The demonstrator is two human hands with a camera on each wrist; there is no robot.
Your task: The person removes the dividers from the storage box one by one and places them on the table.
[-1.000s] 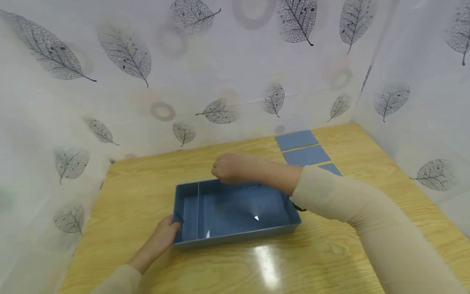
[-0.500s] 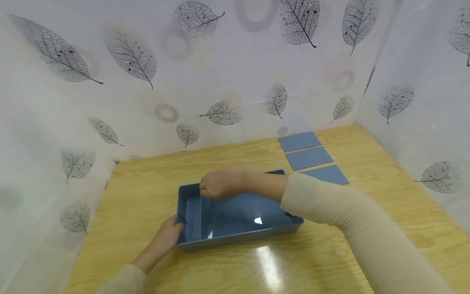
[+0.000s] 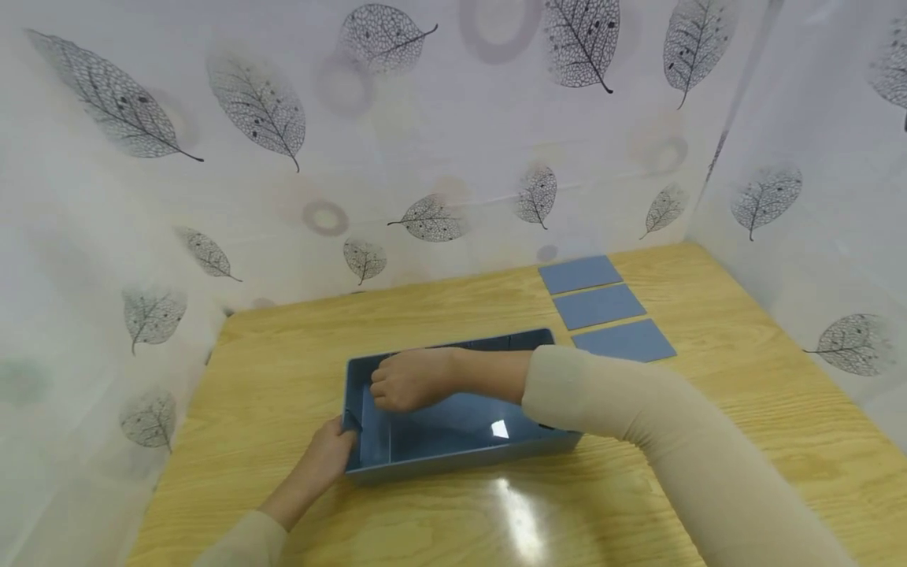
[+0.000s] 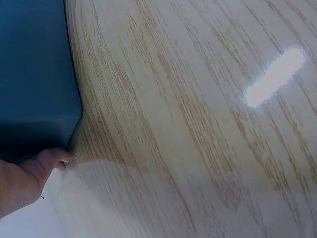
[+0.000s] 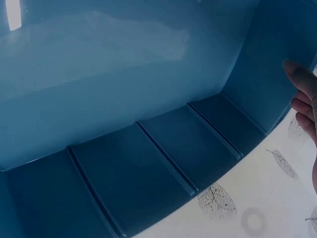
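A shallow blue box (image 3: 482, 455) lies on the wooden table, with a thin divider (image 3: 390, 445) standing across it near its left end. My left hand (image 3: 327, 457) grips the box's left end wall; the left wrist view shows its thumb against the outside near a corner. Over the divider's top edge is my right hand (image 3: 411, 382), its fingers curled. In the right wrist view the thumb (image 5: 295, 73) lies on the divider's near face, while the other fingers (image 5: 304, 110) sit at and beyond its edge, seeming to pinch it. The fingertips are partly hidden.
Three flat blue panels (image 3: 598, 305) lie in a row on the table (image 3: 283, 370), right of the box. Upright slots (image 5: 166, 158) line the box's back wall. Leaf-printed curtains (image 3: 453, 142) hang behind and on both sides.
My right hand has moved from the box's back rim leftward and nearer, onto the divider. The left hand keeps its grip. The view has shifted slightly; box and divider look unmoved.
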